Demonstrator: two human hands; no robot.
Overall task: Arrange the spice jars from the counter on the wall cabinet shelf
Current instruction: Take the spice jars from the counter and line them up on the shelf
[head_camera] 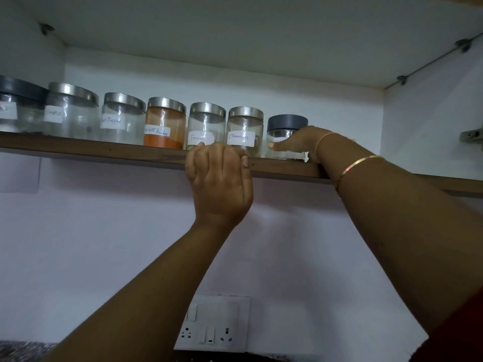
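Several labelled glass spice jars stand in a row on the wooden wall cabinet shelf (104,150). Among them are the orange chilli powder jar (164,124), the Fennel jar (206,121) and the Cinnamon jar (244,126). At the right end stands a dark-lidded jar (286,126). My right hand (303,143) wraps round this jar, thumb across its front. My left hand (219,181) has its fingers curled over the shelf's front edge, below the Fennel and Cinnamon jars.
The shelf runs on bare to the right of the dark-lidded jar, up to the cabinet side wall (431,121) with a hinge (471,135). A white switch and socket panel (211,325) is on the wall below. A speckled counter corner (23,351) shows at bottom left.
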